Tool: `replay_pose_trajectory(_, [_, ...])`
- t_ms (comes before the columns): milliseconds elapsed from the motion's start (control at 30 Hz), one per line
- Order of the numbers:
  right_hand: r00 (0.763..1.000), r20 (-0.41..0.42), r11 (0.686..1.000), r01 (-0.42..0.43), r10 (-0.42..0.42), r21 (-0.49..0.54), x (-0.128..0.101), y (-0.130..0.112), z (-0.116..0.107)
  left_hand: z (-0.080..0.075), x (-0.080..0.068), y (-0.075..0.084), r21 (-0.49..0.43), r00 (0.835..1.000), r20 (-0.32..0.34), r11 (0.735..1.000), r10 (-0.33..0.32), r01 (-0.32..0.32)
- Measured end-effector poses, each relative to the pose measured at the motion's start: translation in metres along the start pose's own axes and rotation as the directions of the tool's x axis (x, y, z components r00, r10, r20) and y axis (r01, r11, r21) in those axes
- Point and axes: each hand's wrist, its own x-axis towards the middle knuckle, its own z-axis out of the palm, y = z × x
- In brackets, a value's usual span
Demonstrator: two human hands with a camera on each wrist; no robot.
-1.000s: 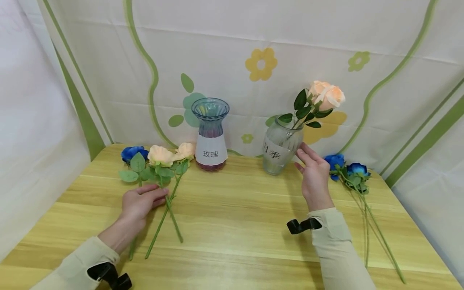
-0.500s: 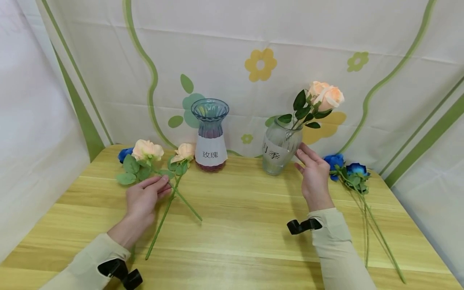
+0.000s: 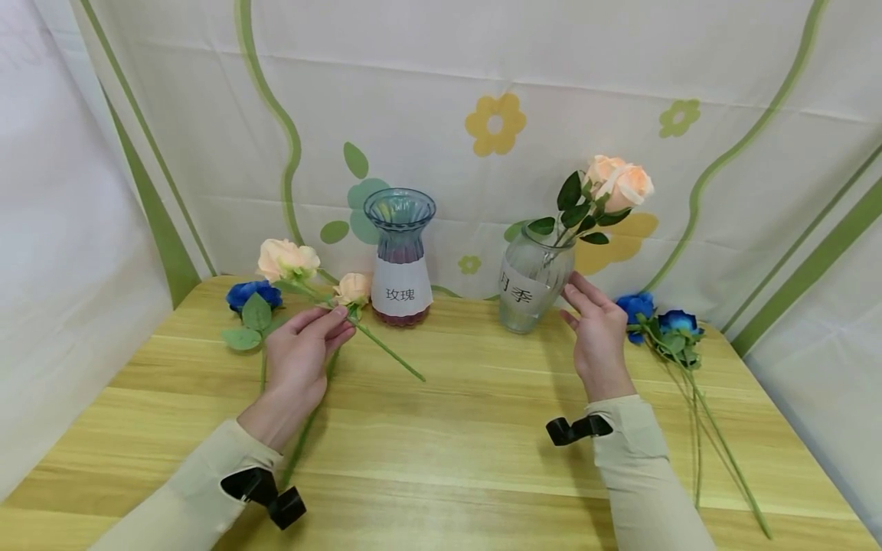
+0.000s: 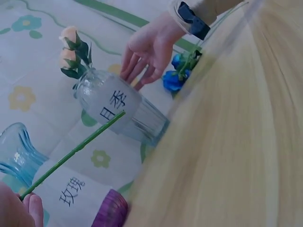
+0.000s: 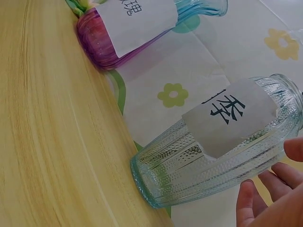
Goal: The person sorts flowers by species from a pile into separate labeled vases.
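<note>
Behind right hand [image 3: 598, 337], fingers released: clear vase [image 3: 534, 279] holding peach rose [image 3: 620, 182]; left hand [image 3: 299, 356] pinching rose stem [image 3: 386, 350].

Beige sleeves [image 3: 637, 451]; black wrist straps [image 3: 577, 429]

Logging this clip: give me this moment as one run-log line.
left hand: holds peach rose off table | right hand: open beside clear vase | blue vase: upright

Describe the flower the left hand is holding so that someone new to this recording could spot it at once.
On the wooden table, look left of the blue and purple vase. The left hand pinches a peach rose by its green stem, lifted off the table. Unlike the peach rose lying flat and the blue rose beside it, it is raised.
</note>
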Motion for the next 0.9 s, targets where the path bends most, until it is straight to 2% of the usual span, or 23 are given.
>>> replay_pose_trajectory(200, [1.000,0.002,1.000,0.000,0.000,0.007,0.000,0.000,0.000,0.019,0.000,0.006,-0.048,0.999,-0.009,0.998,0.045,-0.046])
replay_pose_trajectory(400, [1.000,0.001,1.000,0.008,-0.008,0.000,0.001,0.001,-0.001,0.039,0.002,0.015,-0.129,0.998,0.001,0.990,0.055,-0.054])
replay_pose_trajectory(600, [1.000,0.002,1.000,0.009,-0.009,-0.002,0.000,0.000,-0.001,0.060,0.001,0.025,-0.252,0.997,0.010,0.965,0.082,-0.077])
replay_pose_trajectory(900, [1.000,0.011,1.000,-0.006,0.006,-0.001,0.000,0.000,-0.003,0.104,-0.010,0.031,-0.362,0.985,0.030,0.921,0.168,-0.146])
